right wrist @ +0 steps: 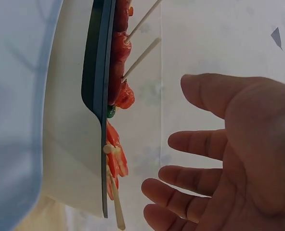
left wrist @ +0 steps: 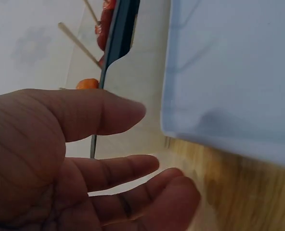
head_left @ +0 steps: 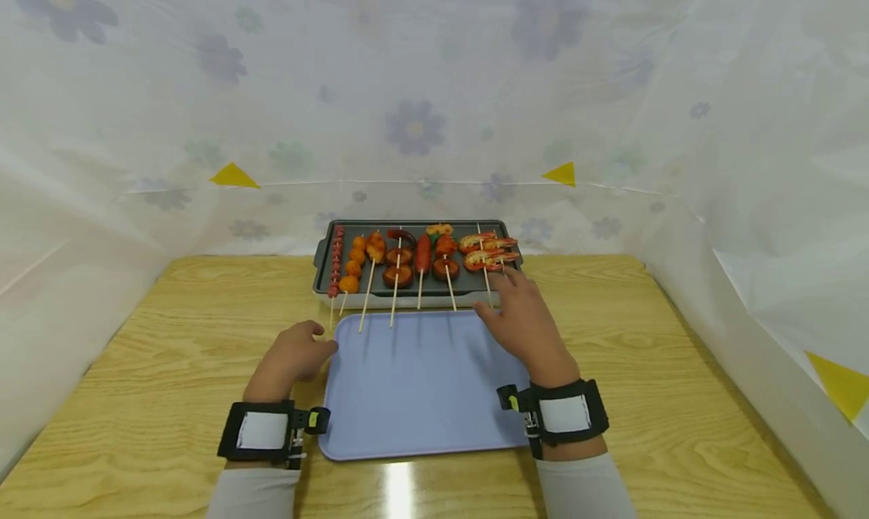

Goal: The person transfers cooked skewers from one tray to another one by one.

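Observation:
In the head view a dark grill pan (head_left: 373,232) on a pale base holds several food skewers. At its right end lie shrimp skewers (head_left: 490,259), and my right hand (head_left: 524,323) hovers just in front of them. The right wrist view shows that hand's fingers (right wrist: 190,180) spread and holding nothing, apart from the shrimp skewer (right wrist: 116,159). My left hand (head_left: 290,359) is beside the back left corner of a pale blue tray (head_left: 428,387). Its fingers (left wrist: 128,171) are loosely bent, with nothing between them and the thumb.
From the left, the pan carries a thin red-pieced skewer (head_left: 336,259), an orange ball skewer (head_left: 349,284), a browned meat skewer (head_left: 375,246), a mushroom skewer (head_left: 397,276) and a red sausage skewer (head_left: 423,255). Their sticks point forward over the tray's back edge. Everything stands on a wooden table (head_left: 170,398).

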`<action>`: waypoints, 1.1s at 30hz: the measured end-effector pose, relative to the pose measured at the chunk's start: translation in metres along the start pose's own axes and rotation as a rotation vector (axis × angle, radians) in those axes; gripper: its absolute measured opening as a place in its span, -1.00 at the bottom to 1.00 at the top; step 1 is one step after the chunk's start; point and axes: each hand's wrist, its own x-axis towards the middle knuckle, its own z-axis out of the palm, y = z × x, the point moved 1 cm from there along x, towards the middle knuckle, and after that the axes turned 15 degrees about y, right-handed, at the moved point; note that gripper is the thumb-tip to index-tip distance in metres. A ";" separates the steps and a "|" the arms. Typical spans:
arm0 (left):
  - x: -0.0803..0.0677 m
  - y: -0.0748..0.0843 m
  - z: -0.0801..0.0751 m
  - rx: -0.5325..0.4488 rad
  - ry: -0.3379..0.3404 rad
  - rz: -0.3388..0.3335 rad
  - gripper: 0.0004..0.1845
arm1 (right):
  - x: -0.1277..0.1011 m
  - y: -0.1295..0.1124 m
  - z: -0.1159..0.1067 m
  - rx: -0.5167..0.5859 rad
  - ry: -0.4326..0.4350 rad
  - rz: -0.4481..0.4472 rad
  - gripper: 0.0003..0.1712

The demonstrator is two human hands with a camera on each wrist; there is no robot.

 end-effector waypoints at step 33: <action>-0.001 -0.006 0.015 -0.162 -0.105 -0.095 -0.57 | 0.016 0.037 0.012 0.103 0.025 0.280 -0.50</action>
